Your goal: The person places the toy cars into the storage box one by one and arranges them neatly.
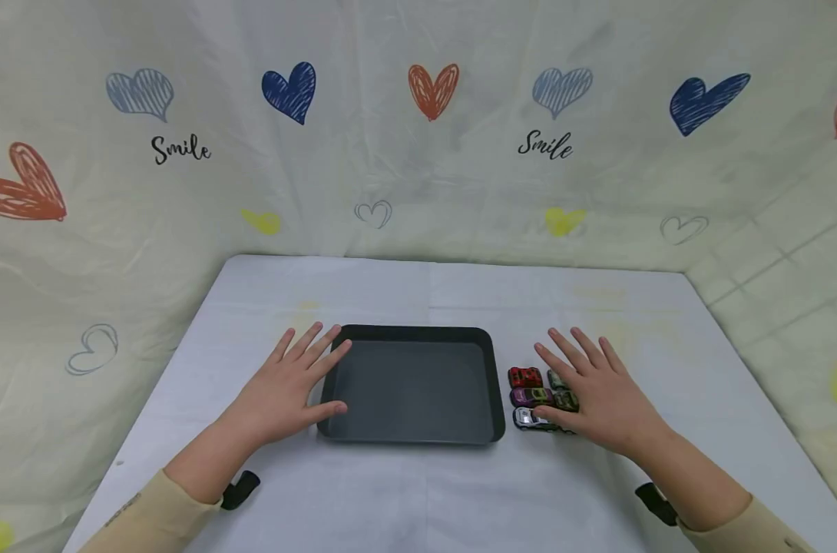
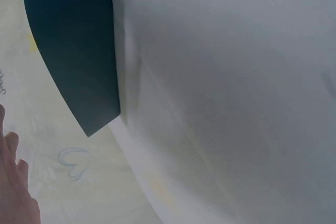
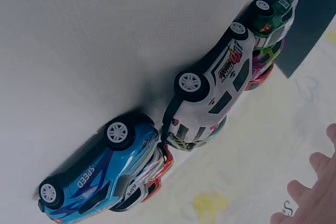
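A dark grey rectangular tray (image 1: 411, 392) lies flat on the table, its raised wall (image 2: 73, 51) large in the left wrist view. My left hand (image 1: 283, 392), fingers spread, overlaps the tray's left edge and holds nothing. To the right of the tray stand several toy cars in a group, among them a red car (image 1: 525, 377), a purple car (image 1: 531, 396) and a silver car (image 1: 531, 419). My right hand (image 1: 608, 403) is spread over this group, empty, and hides part of it. The right wrist view shows a blue car (image 3: 105, 174), a white car (image 3: 210, 87) and a green car (image 3: 274, 17).
A white cloth (image 1: 425, 491) covers the table. Behind it hangs a pale sheet (image 1: 425, 177) printed with hearts and the word "Smile", and more of it runs along the left and right sides. Each wrist carries a black strap (image 1: 240, 490).
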`<state>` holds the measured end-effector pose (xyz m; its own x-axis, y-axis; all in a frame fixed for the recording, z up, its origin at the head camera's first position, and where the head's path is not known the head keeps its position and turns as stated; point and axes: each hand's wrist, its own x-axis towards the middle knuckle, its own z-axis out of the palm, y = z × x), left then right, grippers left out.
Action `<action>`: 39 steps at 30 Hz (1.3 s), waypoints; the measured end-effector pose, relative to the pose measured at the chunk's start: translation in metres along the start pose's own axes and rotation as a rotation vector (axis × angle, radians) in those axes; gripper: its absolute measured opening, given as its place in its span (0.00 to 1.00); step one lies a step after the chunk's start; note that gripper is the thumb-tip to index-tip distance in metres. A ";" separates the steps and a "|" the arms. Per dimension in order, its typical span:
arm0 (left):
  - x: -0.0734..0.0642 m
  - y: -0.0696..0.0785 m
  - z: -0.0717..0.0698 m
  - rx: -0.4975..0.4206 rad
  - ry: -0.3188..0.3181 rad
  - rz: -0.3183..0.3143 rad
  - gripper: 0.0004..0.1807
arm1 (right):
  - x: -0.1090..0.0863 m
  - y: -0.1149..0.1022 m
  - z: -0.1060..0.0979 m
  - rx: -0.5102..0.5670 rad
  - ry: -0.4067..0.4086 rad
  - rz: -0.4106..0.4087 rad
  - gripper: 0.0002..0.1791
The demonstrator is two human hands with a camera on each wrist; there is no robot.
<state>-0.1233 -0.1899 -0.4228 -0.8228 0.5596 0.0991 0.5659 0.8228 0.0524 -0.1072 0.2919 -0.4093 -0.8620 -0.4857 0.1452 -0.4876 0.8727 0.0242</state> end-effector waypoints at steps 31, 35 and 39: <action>-0.009 -0.008 0.003 -0.085 -0.039 -0.043 0.48 | 0.016 0.005 0.001 0.268 -0.163 0.055 0.39; -0.010 -0.008 0.004 -0.105 -0.045 -0.054 0.47 | 0.021 0.009 0.001 0.303 -0.170 0.038 0.35; -0.012 -0.008 0.006 -0.127 -0.043 -0.065 0.47 | 0.027 0.013 0.000 0.334 -0.198 0.028 0.32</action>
<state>-0.1180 -0.2030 -0.4301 -0.8578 0.5117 0.0488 0.5113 0.8398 0.1824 -0.1365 0.2904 -0.4047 -0.8699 -0.4904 -0.0530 -0.4536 0.8374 -0.3051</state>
